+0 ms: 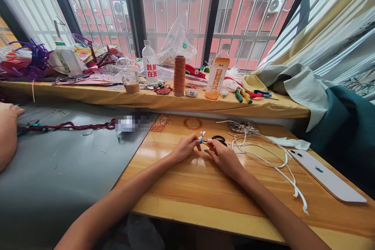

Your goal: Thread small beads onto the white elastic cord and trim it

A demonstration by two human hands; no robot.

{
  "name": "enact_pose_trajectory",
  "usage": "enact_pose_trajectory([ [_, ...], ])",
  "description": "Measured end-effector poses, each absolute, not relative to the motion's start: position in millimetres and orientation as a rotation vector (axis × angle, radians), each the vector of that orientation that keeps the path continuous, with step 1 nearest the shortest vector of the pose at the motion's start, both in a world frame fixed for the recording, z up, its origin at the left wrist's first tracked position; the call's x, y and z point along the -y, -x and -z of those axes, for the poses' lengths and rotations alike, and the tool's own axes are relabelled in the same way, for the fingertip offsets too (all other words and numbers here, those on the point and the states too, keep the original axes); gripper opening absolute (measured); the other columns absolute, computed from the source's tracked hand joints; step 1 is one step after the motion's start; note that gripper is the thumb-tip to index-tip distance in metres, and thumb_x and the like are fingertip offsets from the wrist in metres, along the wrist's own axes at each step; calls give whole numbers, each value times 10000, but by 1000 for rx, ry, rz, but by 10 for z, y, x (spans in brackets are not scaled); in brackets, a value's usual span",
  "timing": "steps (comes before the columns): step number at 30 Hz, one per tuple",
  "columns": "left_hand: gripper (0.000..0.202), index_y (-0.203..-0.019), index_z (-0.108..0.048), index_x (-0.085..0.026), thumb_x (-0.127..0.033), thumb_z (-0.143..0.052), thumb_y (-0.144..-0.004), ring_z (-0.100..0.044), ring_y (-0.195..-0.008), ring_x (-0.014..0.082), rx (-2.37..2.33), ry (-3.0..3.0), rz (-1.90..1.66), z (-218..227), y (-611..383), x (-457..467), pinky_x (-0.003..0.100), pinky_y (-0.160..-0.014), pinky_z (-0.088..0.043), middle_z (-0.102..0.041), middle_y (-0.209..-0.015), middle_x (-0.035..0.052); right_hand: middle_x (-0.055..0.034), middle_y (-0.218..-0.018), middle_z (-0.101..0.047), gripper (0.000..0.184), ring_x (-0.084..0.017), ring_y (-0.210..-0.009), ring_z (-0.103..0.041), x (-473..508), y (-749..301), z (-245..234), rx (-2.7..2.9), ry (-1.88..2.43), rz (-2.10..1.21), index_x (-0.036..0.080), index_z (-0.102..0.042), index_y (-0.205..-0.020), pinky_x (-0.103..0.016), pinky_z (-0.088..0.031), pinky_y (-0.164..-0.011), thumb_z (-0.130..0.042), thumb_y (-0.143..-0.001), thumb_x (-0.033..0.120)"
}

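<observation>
Both hands meet over the middle of the wooden bench (205,187). The left hand (184,149) has its fingers pinched together on a small white cord piece (201,136) that sticks up between the two hands, and the right hand (224,157) is closed on the same piece from the other side. Black-handled scissors (218,139) lie just behind the right hand; loose white cords (275,164) trail toward a white phone (325,175)
</observation>
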State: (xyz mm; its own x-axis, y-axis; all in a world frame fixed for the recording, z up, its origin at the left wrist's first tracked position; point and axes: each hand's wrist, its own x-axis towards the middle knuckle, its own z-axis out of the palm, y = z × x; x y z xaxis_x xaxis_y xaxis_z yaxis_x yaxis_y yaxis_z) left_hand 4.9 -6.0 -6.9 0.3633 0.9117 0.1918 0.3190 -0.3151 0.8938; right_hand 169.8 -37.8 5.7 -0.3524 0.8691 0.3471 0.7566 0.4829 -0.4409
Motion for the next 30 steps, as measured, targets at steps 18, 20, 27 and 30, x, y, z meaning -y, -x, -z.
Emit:
enact_pose_trajectory([
  [18,218,-758,-433,-138,-324,-525,-692,-410,-291,24,-800,-1565,-858,190,-24,-54,147,-298,-262,-630,-709,20,-56,-849,-615,247,-146,-701,-540,339,-1774,-52,2447,1328,538,175,-560,-922,-234,-304,-589,-380,-772,96],
  [20,213,-753,-442,-135,-323,-525,-692,-410,-304,23,-803,-1571,-855,178,-25,-49,147,-311,-270,-625,-696,15,-56,-875,-615,257,-148,-723,-543,337,-1780,-56,2452,1330,502,180,-559,-925,-232,-314,-606,-374,-771,93],
  [27,244,-857,-539,-126,-279,-550,-667,-440,-443,31,-826,-1655,-924,155,-45,-30,147,-419,-351,-596,-717,5,-44,-867,-621,236,-148,-734,-545,342,-1806,-91,2485,1355,367,194,-576,-882,-223,-313,-592,-369,-792,125],
  [30,186,-804,-526,-124,-256,-529,-674,-421,-399,26,-833,-1623,-908,151,-49,-21,147,-399,-348,-591,-667,-7,-43,-917,-618,239,-149,-756,-547,329,-1820,-76,2487,1349,335,205,-570,-912,-223,-314,-596,-375,-793,132],
])
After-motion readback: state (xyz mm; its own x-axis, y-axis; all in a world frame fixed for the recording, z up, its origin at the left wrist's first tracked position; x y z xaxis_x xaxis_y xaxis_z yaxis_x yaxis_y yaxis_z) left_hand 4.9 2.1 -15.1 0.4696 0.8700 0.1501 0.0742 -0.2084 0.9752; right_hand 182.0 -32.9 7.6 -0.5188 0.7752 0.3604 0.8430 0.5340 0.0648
